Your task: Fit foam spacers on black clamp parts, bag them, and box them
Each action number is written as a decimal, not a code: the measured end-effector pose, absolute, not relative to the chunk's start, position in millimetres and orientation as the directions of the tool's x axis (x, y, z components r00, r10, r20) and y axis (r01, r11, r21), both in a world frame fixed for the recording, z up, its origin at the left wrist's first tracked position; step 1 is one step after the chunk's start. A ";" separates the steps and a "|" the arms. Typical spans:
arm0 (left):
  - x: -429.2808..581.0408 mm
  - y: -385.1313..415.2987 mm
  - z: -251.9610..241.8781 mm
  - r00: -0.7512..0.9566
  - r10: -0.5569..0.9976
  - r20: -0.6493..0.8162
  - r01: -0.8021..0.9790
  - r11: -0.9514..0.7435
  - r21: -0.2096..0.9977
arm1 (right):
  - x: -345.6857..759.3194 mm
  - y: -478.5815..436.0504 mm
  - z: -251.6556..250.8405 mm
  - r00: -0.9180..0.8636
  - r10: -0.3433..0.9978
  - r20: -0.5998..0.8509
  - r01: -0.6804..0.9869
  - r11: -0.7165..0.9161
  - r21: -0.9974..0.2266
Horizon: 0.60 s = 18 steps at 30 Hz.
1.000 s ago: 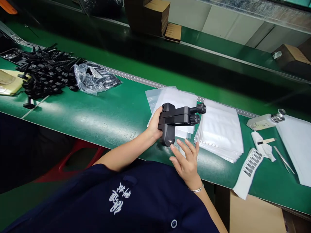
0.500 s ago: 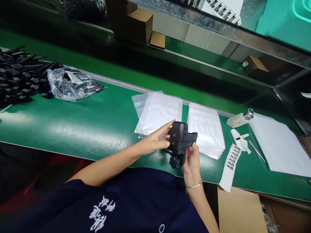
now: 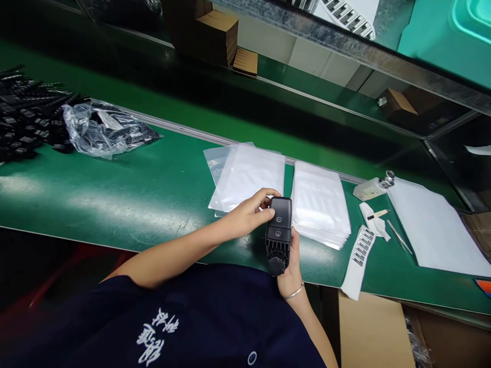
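1. My right hand (image 3: 292, 266), nearest to me, wears a thin bracelet at the wrist; its fingers are closed around the lower end of the black plastic part (image 3: 278, 235), gripping it from the right side and behind.
2. The black plastic part is held upright just above the near edge of the counter (image 3: 153, 204), its flat face with two small round marks turned up toward me and a ribbed section with a round knob at its lower end.
3. My left hand (image 3: 251, 214) reaches in from the left; its fingers are curled onto the upper left corner of the part, thumb below, holding it lightly.
4. Just beyond my hands lie two stacks of clear plastic bags: the left stack (image 3: 249, 176) and the right stack (image 3: 320, 197), side by side and flat.
5. To the right: a strip of barcode labels (image 3: 360, 248) hanging over the counter edge, a small white bottle (image 3: 372, 189) and large white sheets (image 3: 433, 225).
6. Far left: a crumpled bag of black pieces (image 3: 103, 133) beside a loose heap of black parts (image 3: 26, 117).
7. Farthest: cardboard boxes (image 3: 217, 30) behind the counter.
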<state>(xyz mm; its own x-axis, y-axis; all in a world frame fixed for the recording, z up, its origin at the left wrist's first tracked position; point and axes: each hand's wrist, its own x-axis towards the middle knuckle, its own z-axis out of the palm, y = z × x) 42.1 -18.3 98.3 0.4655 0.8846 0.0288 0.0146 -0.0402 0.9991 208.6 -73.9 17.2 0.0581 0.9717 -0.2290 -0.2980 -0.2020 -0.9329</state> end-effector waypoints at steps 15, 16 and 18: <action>5.8 -36.8 93.7 0.626 0.771 0.118 0.173 -0.285 0.943 | 228.6 -82.4 21.0 0.136 0.990 -0.022 -0.500 0.049 -0.865; 1.0 -39.8 90.9 0.624 0.770 0.130 0.184 -0.307 0.934 | 232.4 -85.3 19.7 0.134 0.991 0.022 -0.471 0.084 -0.878; -6.0 -43.9 85.4 0.618 0.773 0.146 0.158 -0.304 0.940 | 237.9 -90.5 18.0 0.132 0.988 0.077 -0.406 0.125 -0.906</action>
